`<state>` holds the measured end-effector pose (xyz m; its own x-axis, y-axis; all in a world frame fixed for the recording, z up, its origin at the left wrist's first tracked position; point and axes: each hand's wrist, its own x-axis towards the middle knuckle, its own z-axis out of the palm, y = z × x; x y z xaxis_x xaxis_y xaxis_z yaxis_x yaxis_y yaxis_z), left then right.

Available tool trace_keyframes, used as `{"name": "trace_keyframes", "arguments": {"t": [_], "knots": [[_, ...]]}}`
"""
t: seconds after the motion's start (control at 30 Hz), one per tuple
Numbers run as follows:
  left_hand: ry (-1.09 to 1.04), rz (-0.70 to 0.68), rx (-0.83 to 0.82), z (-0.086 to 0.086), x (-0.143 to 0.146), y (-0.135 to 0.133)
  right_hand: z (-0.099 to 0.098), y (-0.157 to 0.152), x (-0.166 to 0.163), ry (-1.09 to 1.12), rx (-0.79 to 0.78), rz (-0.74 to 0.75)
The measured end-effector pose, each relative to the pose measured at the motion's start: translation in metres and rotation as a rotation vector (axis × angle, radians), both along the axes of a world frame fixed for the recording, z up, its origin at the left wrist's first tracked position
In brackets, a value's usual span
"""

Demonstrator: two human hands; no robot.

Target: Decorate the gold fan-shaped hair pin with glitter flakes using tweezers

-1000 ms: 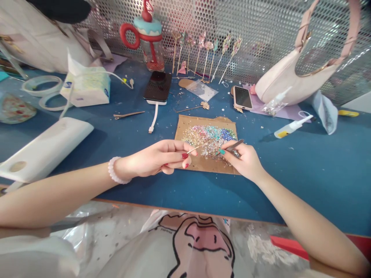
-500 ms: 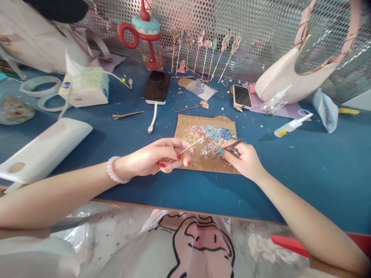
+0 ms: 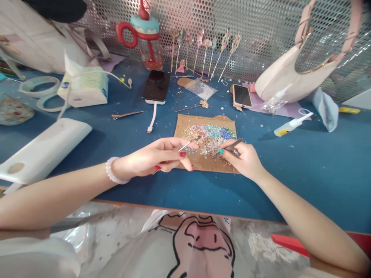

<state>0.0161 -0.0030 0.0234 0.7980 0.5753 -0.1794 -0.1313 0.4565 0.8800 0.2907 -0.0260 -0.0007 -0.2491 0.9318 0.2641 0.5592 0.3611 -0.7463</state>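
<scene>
A brown cardboard sheet (image 3: pixel 188 122) lies on the blue table (image 3: pixel 304 170), covered by a heap of small multicoloured sequins (image 3: pixel 211 137). My left hand (image 3: pixel 156 157) pinches a thin gold stick (image 3: pixel 188 143) whose tip reaches over the left side of the heap. My right hand (image 3: pixel 245 160) is closed on dark tweezers (image 3: pixel 233 144), their points down among the sequins at the heap's front right. Both hands rest at the sheet's near edge, a short gap apart.
Finished decorated sticks (image 3: pixel 203 54) lean on the perforated metal wall. Around them lie a black power bank (image 3: pixel 156 87), a phone (image 3: pixel 242 96), a pink handbag (image 3: pixel 290 81), a glue bottle (image 3: pixel 291 126), a tissue pack (image 3: pixel 84 88), tape rolls (image 3: pixel 40 87) and a white case (image 3: pixel 43 148).
My left hand has turned the gold stick, and its tip has moved up and left over the sequins. My right hand and the tweezers have hardly moved.
</scene>
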Motion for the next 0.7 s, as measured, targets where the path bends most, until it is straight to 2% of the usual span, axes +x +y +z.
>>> {"name": "trace_keyframes", "arguments": {"t": [0.13, 0.33, 0.53, 0.7], "knots": [[-0.010, -0.025, -0.010, 0.0030, -0.0015, -0.0010, -0.0007, 0.0007, 0.0001, 0.002, 0.006, 0.005], [-0.036, -0.044, -0.058, -0.0013, -0.0008, 0.0025, -0.0029, 0.0007, 0.0005, 0.012, 0.011, 0.008], [0.004, 0.016, 0.020, -0.0023, 0.0012, 0.0009, -0.0033, 0.0010, 0.0007, 0.022, 0.003, 0.021], [-0.002, -0.042, 0.014, -0.0034, -0.0002, 0.0003, -0.0027, 0.0006, 0.0003, 0.023, -0.008, 0.020]]}}
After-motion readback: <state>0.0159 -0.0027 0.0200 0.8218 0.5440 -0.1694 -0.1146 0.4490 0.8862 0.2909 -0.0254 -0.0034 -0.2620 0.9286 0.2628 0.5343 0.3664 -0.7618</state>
